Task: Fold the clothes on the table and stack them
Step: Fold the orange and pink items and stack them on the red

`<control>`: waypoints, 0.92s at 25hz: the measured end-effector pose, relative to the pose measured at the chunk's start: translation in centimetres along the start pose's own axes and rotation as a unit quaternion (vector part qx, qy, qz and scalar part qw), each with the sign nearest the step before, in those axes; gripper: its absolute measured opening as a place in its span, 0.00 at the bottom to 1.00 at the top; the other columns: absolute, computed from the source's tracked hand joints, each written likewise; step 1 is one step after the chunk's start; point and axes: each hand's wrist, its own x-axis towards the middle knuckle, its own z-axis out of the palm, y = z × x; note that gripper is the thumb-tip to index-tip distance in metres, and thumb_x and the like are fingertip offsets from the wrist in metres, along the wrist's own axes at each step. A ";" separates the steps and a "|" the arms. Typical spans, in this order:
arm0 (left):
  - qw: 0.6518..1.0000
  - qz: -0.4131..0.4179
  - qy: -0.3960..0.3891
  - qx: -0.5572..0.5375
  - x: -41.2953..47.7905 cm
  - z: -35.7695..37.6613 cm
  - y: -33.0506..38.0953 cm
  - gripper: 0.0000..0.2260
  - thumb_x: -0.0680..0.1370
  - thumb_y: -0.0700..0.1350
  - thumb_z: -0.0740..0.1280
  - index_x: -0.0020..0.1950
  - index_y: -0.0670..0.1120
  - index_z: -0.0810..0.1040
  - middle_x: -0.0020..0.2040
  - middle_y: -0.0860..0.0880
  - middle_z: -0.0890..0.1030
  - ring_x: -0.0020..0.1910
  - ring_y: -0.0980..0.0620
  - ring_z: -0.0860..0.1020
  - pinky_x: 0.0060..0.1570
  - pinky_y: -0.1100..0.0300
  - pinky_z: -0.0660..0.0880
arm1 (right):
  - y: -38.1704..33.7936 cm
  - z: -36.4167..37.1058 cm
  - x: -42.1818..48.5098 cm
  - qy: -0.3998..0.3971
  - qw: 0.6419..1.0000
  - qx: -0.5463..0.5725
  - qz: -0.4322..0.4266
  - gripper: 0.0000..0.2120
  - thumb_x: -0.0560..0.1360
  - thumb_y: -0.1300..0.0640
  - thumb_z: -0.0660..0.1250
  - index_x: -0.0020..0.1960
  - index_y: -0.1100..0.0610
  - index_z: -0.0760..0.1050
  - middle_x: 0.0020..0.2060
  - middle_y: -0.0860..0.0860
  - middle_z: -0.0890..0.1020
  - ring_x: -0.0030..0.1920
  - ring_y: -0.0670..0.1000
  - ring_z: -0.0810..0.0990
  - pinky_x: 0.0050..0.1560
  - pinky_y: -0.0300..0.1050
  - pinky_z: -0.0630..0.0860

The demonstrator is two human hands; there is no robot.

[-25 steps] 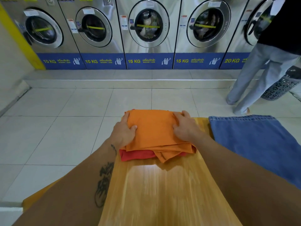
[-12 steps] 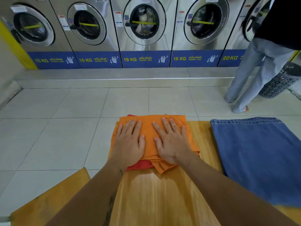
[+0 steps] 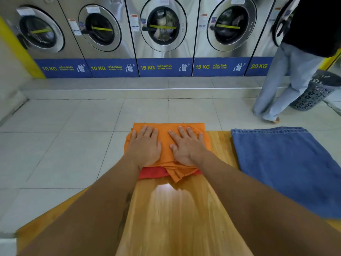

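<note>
- The wooden table (image 3: 184,218) runs away from the person toward a row of washing machines (image 3: 163,26), and the clothes sit at its far end, probably to leave the near part free for folding
- The denim piece (image 3: 287,169) lies spread flat on the right side of the table, apart from the stack; its long axis runs near to far, its stitched hem at the far edge, and it looks not yet folded
- The orange garment (image 3: 165,145) is folded into a rough rectangle on top of a red garment (image 3: 153,172), slightly longer near to far, its far edge hanging just past the table's end; loose layered edges point back toward the person
- The left hand (image 3: 144,146) and right hand (image 3: 187,147) lie palm down side by side on the orange cloth, fingers straight and slightly spread, gripping nothing; I judge they are pressing the fold flat so the stack stays level
</note>
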 end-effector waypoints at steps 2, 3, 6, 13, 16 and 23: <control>1.000 0.004 0.027 -0.009 -1.8 -1.7 0.4 0.24 0.81 0.52 0.54 0.75 0.43 0.63 0.78 0.43 0.61 0.77 0.44 0.56 0.75 0.43 0.52 | -0.4 -1.0 -1.1 0.016 1.000 0.016 0.001 0.28 0.81 0.43 0.49 0.80 0.44 0.49 0.81 0.51 0.49 0.80 0.59 0.47 0.76 0.67 0.45; 0.998 0.002 0.051 -0.030 -3.3 -2.5 0.6 0.23 0.80 0.50 0.57 0.73 0.42 0.66 0.75 0.43 0.65 0.75 0.43 0.61 0.73 0.45 0.57 | -0.7 -1.3 -2.1 0.028 0.999 0.036 -0.001 0.28 0.81 0.44 0.50 0.80 0.46 0.51 0.81 0.52 0.51 0.80 0.59 0.48 0.76 0.67 0.46; 0.983 -0.031 0.090 -0.157 -9.0 -3.5 0.9 0.20 0.78 0.45 0.60 0.70 0.43 0.71 0.69 0.45 0.72 0.68 0.44 0.70 0.67 0.50 0.67 | -1.5 -1.2 -6.4 0.046 0.995 0.090 -0.005 0.29 0.81 0.46 0.54 0.80 0.49 0.52 0.81 0.52 0.52 0.80 0.57 0.51 0.77 0.63 0.50; 0.919 -0.103 0.061 -0.375 -24.9 -2.6 0.9 0.18 0.77 0.41 0.62 0.67 0.50 0.74 0.57 0.50 0.78 0.58 0.51 0.76 0.51 0.64 0.72 | -3.0 1.2 -21.3 0.004 0.982 0.189 0.018 0.25 0.81 0.50 0.58 0.77 0.51 0.62 0.77 0.51 0.62 0.77 0.56 0.59 0.75 0.55 0.59; 0.913 -0.100 0.014 -0.396 -31.2 0.5 0.9 0.17 0.77 0.40 0.62 0.66 0.50 0.75 0.57 0.50 0.78 0.57 0.52 0.77 0.54 0.62 0.72 | -3.8 3.2 -27.9 -0.027 0.980 0.190 0.055 0.24 0.81 0.51 0.57 0.76 0.51 0.63 0.77 0.51 0.63 0.76 0.56 0.61 0.74 0.53 0.61; 0.961 -0.033 -0.095 -0.257 -40.1 4.4 1.6 0.25 0.75 0.56 0.58 0.71 0.53 0.69 0.57 0.48 0.75 0.62 0.44 0.73 0.63 0.51 0.70 | -6.0 8.0 -38.0 -0.095 0.971 0.172 0.136 0.25 0.80 0.52 0.58 0.76 0.53 0.64 0.76 0.54 0.66 0.74 0.56 0.65 0.73 0.49 0.63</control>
